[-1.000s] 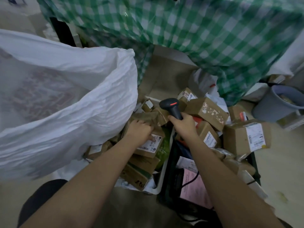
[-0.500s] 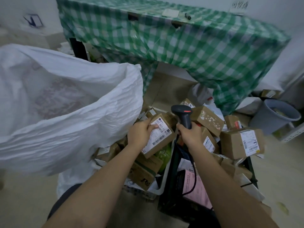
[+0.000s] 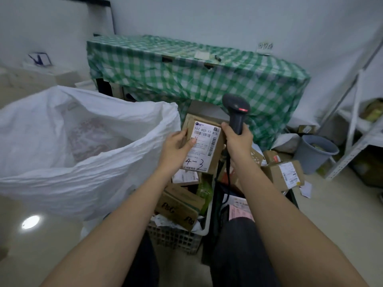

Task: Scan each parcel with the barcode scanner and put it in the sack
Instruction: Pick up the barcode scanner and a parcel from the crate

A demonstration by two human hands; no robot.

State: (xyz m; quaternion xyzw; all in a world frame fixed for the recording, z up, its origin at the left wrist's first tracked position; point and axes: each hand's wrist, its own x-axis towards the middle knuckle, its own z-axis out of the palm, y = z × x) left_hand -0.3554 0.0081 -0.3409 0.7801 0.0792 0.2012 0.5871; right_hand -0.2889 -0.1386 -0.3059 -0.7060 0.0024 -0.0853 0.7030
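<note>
Far left: large white woven plastic sack (image 3: 83, 141), mouth open and facing up, rim sagging toward the centre. Just right of it the left hand (image 3: 176, 148) holds a small brown cardboard parcel (image 3: 204, 146) upright, above the pile; thumb pressed on the white shipping label, remaining fingers behind the box and hidden. Label faces the camera, with "4-3" handwritten low down. Beneath the parcel: a white plastic lattice crate (image 3: 176, 237) holding more brown boxes, the nearest printed "P&G". Right hand (image 3: 238, 141) wrapped around the handle of a black handheld barcode scanner (image 3: 236, 110), head up, red mark on its head, cable hanging down; hand's index side touches the parcel's right edge. Behind: green-and-white checked cloth (image 3: 196, 75) draped over a table. Further right: loose cardboard boxes (image 3: 286, 175) on the floor, then a grey plastic bucket (image 3: 315, 152).
</note>
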